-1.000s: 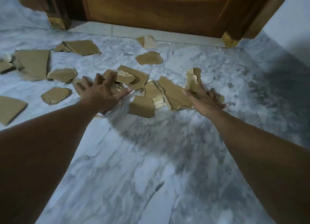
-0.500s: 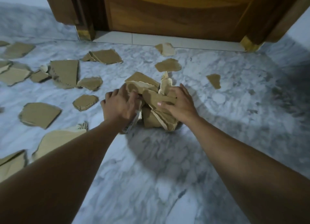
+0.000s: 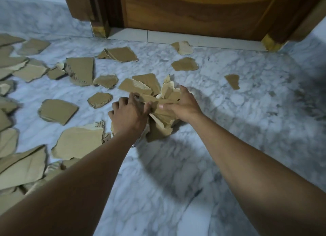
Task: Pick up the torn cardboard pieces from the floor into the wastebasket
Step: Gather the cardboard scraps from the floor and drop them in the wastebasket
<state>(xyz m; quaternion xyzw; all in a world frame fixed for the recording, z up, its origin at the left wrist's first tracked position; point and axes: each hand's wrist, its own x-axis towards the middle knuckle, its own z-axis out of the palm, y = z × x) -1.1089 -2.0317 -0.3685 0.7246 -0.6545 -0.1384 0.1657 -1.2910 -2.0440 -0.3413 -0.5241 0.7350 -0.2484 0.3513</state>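
On the marble floor (image 3: 158, 174) before a wooden door (image 3: 194, 9), head view: both hands are pressing a cardboard bundle (image 3: 141, 85) together. Left hand (image 3: 129, 112) is gripping the bundle's left side, fingers curling over the top pieces. Right hand (image 3: 183, 105) is gripping the right side, thumb lying across the front, fingers wrapping behind. Bundle is sitting between the palms, lower edge at or just above the floor; cannot tell whether it is lifting clear.

Loose pieces are lying scattered: many to the left (image 3: 58, 111), a large one just beside the left forearm (image 3: 79, 142), two near the door sill (image 3: 184, 64), one well apart to the right (image 3: 232, 80). Wastebasket is not showing in this view.

Step in hand, as judged: clamping a gathered handful ahead of lifting. Task is looking early, with most pieces on the floor. Next move is calling for firm inward pressure from both palms while raising, since stiff uneven pieces may slip out below, then finding the basket.
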